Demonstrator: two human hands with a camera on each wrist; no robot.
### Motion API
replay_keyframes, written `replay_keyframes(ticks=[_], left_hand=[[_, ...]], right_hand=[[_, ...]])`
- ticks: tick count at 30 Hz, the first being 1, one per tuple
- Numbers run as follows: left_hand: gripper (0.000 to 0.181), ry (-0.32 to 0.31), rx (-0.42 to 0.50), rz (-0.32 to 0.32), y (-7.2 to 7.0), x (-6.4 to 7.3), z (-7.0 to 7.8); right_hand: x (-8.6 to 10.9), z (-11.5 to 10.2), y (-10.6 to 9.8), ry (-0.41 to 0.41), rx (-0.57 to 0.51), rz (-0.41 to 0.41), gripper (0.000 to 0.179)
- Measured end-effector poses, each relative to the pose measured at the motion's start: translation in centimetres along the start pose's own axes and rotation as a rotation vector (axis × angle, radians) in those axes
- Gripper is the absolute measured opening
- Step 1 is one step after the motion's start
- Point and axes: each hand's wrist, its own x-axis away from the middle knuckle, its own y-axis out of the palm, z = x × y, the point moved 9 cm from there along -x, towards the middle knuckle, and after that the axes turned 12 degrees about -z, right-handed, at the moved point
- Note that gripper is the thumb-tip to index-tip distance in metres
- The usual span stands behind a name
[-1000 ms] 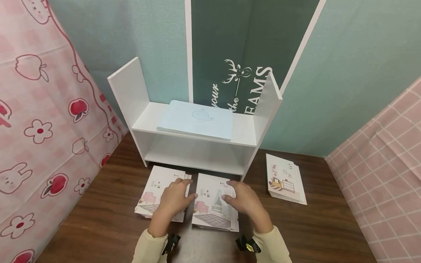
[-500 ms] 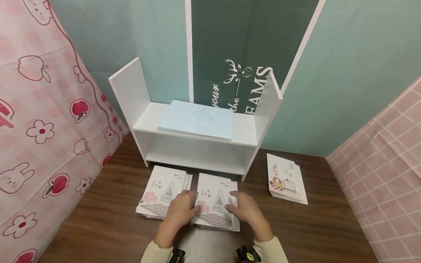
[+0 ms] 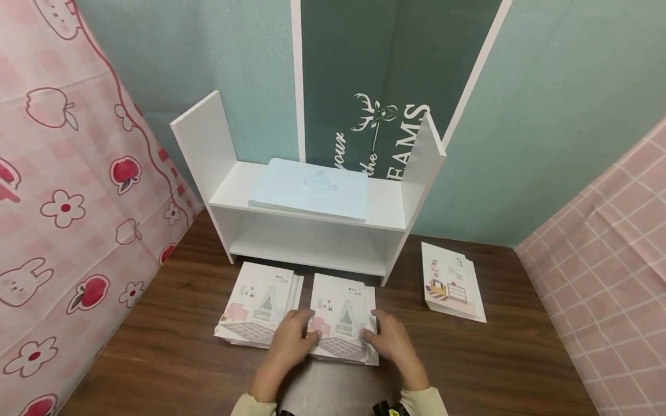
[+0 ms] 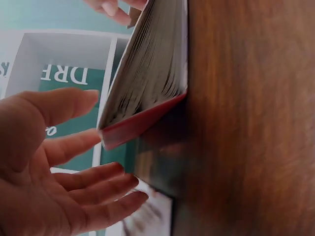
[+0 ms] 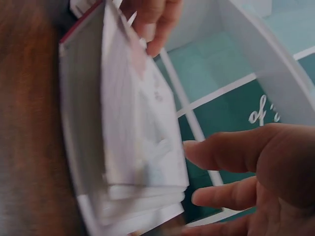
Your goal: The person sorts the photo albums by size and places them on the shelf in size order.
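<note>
A book [image 3: 338, 300] with a pale cover, printed with a pink armchair and a grey tent, lies flat between my hands on the table. My left hand [image 3: 291, 341] is at its left edge, thumb over the cover's corner. Opposite, my right hand [image 3: 392, 341] reaches along the right edge, thumb near the cover. In the left wrist view the book's page edges [image 4: 152, 59] and red spine show, with spread fingers [image 4: 98, 179] beside them. The right wrist view has the thumb [image 5: 221, 150] right at the cover. A matching book pile [image 3: 260, 294] lies just left.
A white shelf [image 3: 312, 245] stands behind the books, bearing a light-blue whale-print booklet [image 3: 312, 190]. Another pale book [image 3: 452, 283] lies on the brown wooden table [image 3: 499, 358] at the right. Patterned pink cloths [image 3: 67, 242] hang at both sides.
Both hands have drawn back toward the near edge of the middle book, the left one also moving right off the left pile. The books have stayed in place.
</note>
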Motion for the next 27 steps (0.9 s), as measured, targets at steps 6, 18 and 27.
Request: replay_keyframes(ticks=[6,18,27], left_hand=[[0.054,-0.051,0.176,0.033,0.4,0.2,-1.1],[0.051,-0.093,0.566,-0.068,2.5,0.7,-2.5],[0.058,-0.114,0.767,-0.071,3.3,0.6,-2.7]], right_hand=[[0.4,1.6,0.3,0.048,-0.078,0.08,0.056],[0.9,2.7,1.5,0.062,-0.389,0.097,0.051],[1.1,4.0,2.1,0.111,-0.587,0.125,0.049]])
